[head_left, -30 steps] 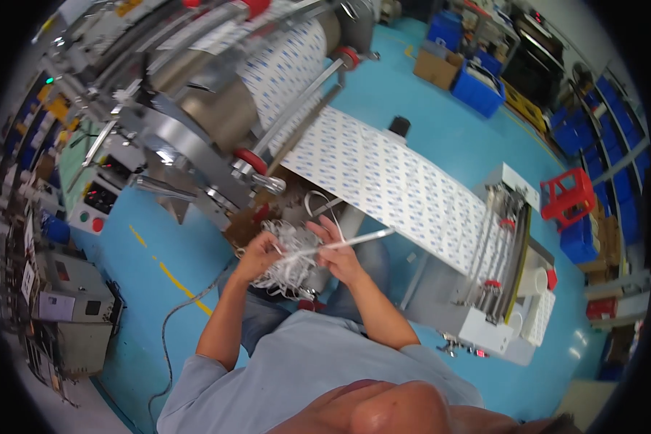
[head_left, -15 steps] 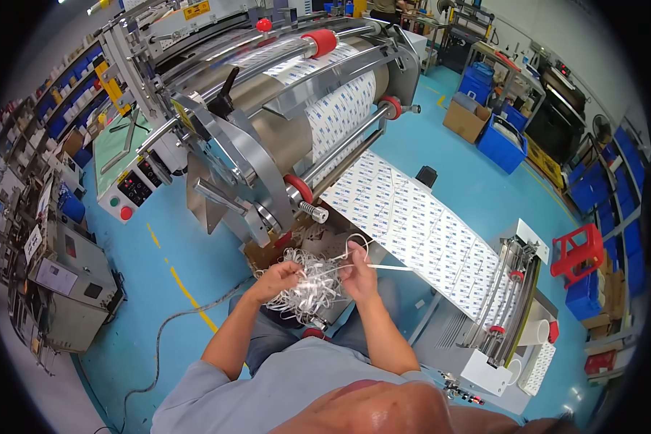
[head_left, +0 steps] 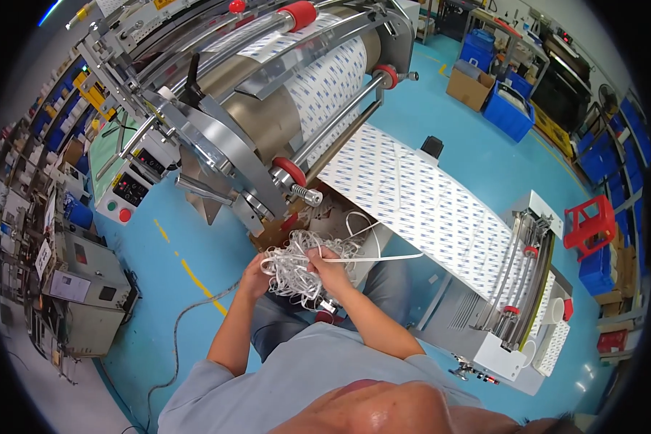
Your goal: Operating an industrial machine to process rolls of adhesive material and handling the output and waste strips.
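Observation:
A loose tangle of thin white strips (head_left: 296, 269) is gathered above my lap. At its left edge, my left hand (head_left: 254, 276) is closed on the bundle, with the fingertips partly hidden by the loops. My right hand (head_left: 330, 273) is pressed into the tangle's right side and pinches a strip between thumb and fingers. From there a longer flat white strip (head_left: 390, 258) runs out to the right, its end free. A thin loop of strip (head_left: 356, 215) arches up beyond the right hand.
A large roller machine (head_left: 260, 123) stands ahead, feeding a printed white sheet (head_left: 419, 202) down to a smaller roller unit (head_left: 517, 282) at the right. An open cardboard box (head_left: 278, 233) sits beneath the machine. On the left, a hose (head_left: 177, 340) crosses the blue floor. A red stool (head_left: 589, 226) stands far right.
My right hand has moved left and down into the tangle, closing on a strip. My left hand has shifted from the top of the bundle to its left edge. The view has tilted slightly.

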Demonstrator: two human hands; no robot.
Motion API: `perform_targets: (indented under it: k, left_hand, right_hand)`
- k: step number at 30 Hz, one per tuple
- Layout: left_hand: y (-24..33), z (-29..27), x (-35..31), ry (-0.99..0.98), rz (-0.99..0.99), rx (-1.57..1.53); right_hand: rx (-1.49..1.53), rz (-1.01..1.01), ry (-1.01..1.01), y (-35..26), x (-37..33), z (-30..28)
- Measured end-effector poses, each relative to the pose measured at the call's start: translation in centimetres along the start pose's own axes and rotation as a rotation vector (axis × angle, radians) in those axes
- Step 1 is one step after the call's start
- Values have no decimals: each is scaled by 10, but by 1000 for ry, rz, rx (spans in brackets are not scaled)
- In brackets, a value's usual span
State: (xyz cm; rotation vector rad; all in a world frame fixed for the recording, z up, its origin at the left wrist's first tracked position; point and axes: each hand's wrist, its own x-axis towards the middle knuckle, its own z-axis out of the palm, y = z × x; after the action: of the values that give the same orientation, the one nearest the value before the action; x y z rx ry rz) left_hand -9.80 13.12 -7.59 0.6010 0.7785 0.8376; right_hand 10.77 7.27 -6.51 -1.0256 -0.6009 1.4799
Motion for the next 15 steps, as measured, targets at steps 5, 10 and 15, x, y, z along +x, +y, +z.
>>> perform_targets:
  k: [5, 10, 15]
  left_hand:
    - [2, -10, 12, -41, -152, -136]
    - [4, -34, 9, 189, -96, -4]
    - [13, -48, 8, 287, -109, -104]
  right_hand:
    - [247, -74, 75, 26, 9, -10]
    - [450, -105, 171, 30, 5, -31]
    - [515, -174, 255, 25, 13, -45]
